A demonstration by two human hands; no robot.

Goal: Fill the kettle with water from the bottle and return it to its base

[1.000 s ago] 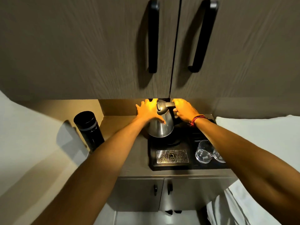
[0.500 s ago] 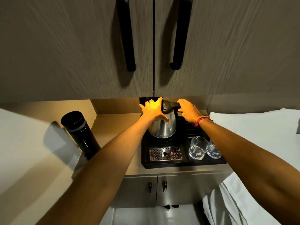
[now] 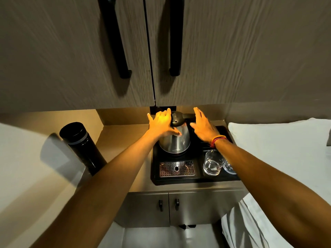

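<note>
A steel kettle (image 3: 176,142) with a black lid and handle stands upright at the back of a black tray (image 3: 155,169), its base hidden beneath it. My left hand (image 3: 162,123) lies flat against the kettle's left shoulder, fingers spread. My right hand (image 3: 203,125) hovers just right of the handle with its fingers apart and holds nothing. A tall black bottle (image 3: 81,146) with a closed cap stands at the counter's left end, well away from both hands.
Two drinking glasses (image 3: 213,162) stand on the tray's right side, under my right forearm. A perforated metal drip grate (image 3: 177,168) sits in front of the kettle. Cupboard doors with black handles (image 3: 117,43) hang low overhead. White bedding (image 3: 279,145) lies to the right.
My right hand has let go of the kettle's handle and opened. The kettle now stands still on the tray. My left hand stays against it.
</note>
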